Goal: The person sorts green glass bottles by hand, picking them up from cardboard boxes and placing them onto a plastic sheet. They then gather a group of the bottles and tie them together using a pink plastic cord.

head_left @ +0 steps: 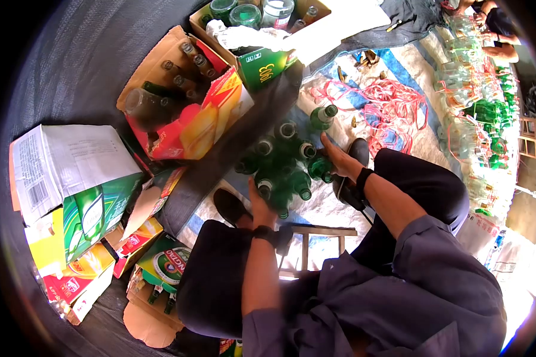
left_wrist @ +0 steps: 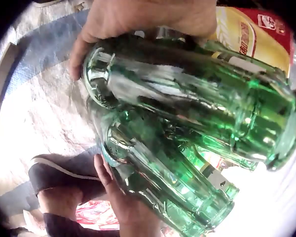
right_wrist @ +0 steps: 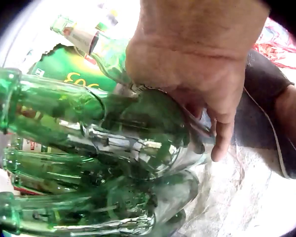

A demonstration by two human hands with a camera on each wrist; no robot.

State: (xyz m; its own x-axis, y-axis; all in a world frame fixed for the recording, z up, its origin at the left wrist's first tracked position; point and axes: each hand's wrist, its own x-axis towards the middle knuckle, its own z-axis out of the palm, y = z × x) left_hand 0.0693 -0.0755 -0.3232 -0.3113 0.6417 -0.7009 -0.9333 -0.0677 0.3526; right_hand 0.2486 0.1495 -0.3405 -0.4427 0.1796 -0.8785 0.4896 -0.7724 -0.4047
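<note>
Between the two hands, a cluster of several green glass bottles (head_left: 284, 169) stands with mouths upward, packed side by side. On its near left side, the left hand (head_left: 262, 205) grips the lower part of the bottles; in the left wrist view its thumb wraps the base end of the nearest green bottle (left_wrist: 177, 91). From the opposite side the right hand (head_left: 342, 162) holds the cluster low down. In the right wrist view its fingers reach round the base of a green bottle (right_wrist: 138, 131). Another green bottle (head_left: 323, 118) is just beyond the right hand.
Open cartons of bottles, one a red and yellow carton (head_left: 211, 122), stand at the upper left. Stacked cartons (head_left: 92, 208) are at the left. Pink twine (head_left: 393, 110) lies tangled on the ground sheet. Bundled bottles (head_left: 470, 89) line the right. A wooden stool (head_left: 324, 231) is near the knees.
</note>
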